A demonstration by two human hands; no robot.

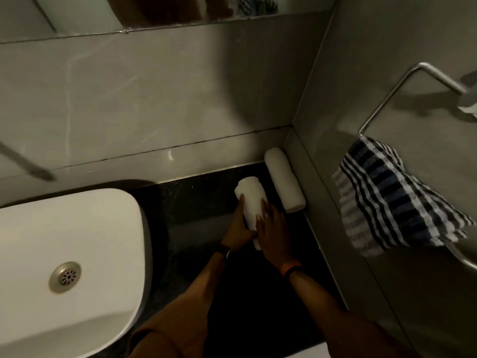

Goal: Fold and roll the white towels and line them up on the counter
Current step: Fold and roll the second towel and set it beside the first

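A rolled white towel (284, 179) lies on the dark counter (196, 202) against the right wall, in the back corner. A second rolled white towel (250, 195) lies just to its left, roughly parallel, with a small gap between them. My left hand (238, 228) grips this second roll from its left side. My right hand (272, 228) presses on its near right part, fingers spread over the cloth. The near end of this roll is hidden under my hands.
A white basin (77, 254) with a metal drain fills the counter's left. A blue-and-white striped cloth (392, 195) hangs from a metal bar (413, 81) on the right wall. Tiled wall and a mirror edge stand behind.
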